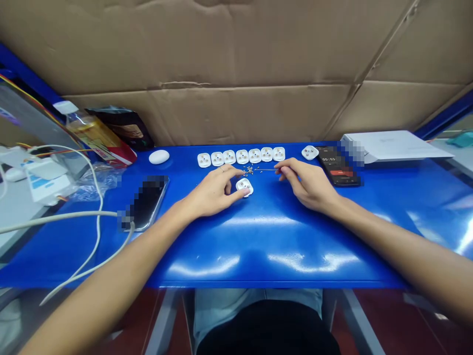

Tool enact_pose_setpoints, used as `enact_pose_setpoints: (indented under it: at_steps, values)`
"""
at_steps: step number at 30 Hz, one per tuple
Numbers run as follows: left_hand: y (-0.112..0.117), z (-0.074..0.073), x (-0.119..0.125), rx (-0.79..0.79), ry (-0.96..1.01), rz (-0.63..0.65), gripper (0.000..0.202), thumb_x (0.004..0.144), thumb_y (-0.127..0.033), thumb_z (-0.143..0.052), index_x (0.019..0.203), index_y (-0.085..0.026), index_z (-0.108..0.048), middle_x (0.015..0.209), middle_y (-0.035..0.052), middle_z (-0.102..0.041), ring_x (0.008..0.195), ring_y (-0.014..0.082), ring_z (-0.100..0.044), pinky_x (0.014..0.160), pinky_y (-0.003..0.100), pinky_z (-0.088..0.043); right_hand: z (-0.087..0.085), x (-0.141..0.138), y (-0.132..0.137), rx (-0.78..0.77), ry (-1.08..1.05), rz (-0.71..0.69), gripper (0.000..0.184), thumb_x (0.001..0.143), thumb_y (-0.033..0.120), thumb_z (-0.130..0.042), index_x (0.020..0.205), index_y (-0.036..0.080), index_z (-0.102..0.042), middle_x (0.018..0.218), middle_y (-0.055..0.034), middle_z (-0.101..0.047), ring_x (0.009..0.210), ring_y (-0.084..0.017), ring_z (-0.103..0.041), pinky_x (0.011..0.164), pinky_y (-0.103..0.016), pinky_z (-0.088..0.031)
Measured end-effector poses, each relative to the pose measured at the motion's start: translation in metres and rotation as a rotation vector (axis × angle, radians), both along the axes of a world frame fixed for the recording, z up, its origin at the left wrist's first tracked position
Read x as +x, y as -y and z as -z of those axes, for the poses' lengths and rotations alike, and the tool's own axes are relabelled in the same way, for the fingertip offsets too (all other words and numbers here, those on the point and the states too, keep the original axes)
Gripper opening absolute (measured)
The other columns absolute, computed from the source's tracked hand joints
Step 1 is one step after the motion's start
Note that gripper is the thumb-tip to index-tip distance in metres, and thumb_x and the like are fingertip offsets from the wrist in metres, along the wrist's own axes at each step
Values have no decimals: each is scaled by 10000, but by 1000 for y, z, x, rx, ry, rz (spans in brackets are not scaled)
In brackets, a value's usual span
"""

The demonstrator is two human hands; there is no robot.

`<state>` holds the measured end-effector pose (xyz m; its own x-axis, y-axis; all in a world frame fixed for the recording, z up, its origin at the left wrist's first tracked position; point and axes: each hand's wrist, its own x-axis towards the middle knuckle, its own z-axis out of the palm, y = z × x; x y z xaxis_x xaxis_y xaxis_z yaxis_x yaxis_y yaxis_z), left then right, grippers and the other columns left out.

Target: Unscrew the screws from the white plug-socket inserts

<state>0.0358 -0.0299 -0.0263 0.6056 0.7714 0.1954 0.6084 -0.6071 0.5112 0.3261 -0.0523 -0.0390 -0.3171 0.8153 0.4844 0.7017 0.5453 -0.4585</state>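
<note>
Two hands, left fingers (pixel 232 173) clamped on white plug base (pixel 244 187), right fingers (pixel 285 170) pinching thin rod (pixel 265 169); timer (pixel 328 159) reading 00:03.

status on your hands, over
Left hand on white plug. Right hand pinching metal tool near screws. Phone off right.

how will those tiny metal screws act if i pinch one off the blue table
The tiny metal screws will probably feel stiff and almost weightless. Being so small and lying loose on the glossy blue table, they may well slip when pinched, and could roll away.
</note>
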Motion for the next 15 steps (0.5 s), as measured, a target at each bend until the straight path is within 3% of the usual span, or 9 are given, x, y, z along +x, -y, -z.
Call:
enact_pose_setpoints:
  at_steps: [2,5,9,15]
  values:
    - [-1,1,0,52,29,0,483,1012,-551,-641,1329,-192,-698,1291,132,-698,1118,292,-668,1027,468,-527,0,-1,1,-1,-17,-20,270,1113,339,-465,1145,212,-701,905,-63,-794,814,-231,-767,777,-361,-599]
    - [-3,1,2,99,52,46,422,1010,-524,-658,1304,-231,-735,1605,108,-552,1498,357,-458,1275,569,-340,0,-3,2,-5,-31,-44,278,1118,358,-464,1157,223,-704,938,-64,-813,853,-236,-781,793,-362,-601]
    - [-4,4,6,74,49,81,500,1017,-540,-651,1405,-231,-714,1622,114,-553,1546,359,-423,1321,605,-267,1,-5,2,-2,-48,-54,307,1124,392,-456,1153,227,-714,948,-60,-825,870,-236,-792,801,-360,-605]
    - [-8,10,7,67,29,110,543,1045,-557,-606,1454,-210,-689,1587,109,-599,1539,335,-442,1319,567,-304,1,-6,2,18,-55,-56,287,1120,363,-470,1155,217,-714,954,-65,-834,872,-235,-797,815,-361,-612]
